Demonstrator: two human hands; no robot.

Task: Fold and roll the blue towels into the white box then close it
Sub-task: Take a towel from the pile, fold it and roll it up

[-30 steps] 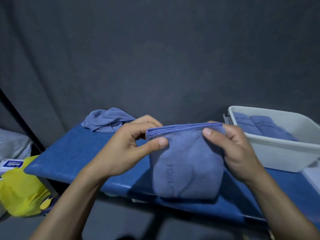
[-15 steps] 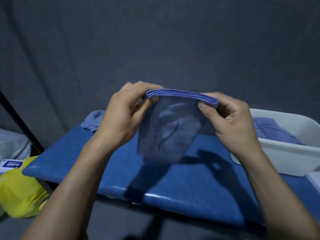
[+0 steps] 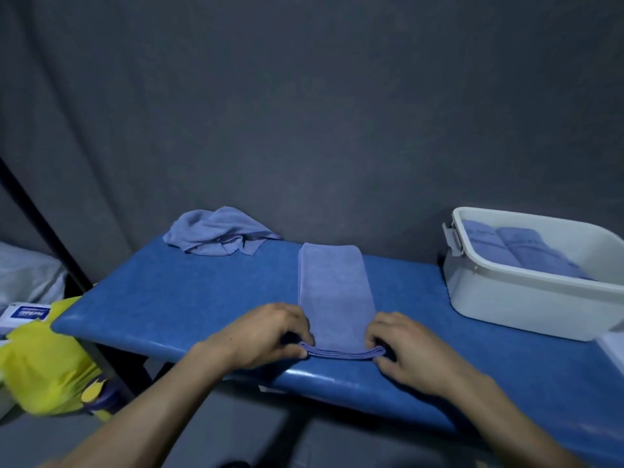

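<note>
- The folded towel (image 3: 334,292), held in the air a moment ago, now lies as a flat strip on the blue table (image 3: 169,298), so rolling seems next.
- Left hand (image 3: 266,336) and right hand (image 3: 405,346) pinch its near corners, apparently with curled fingers.
- At 3 o'clock the white box (image 3: 526,298) holds rolled towels; a crumpled towel (image 3: 219,234) sits at 11; bare table lies between.

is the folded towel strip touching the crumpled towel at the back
Apart. The head view shows bare blue table between the folded towel and the crumpled towel.
</note>
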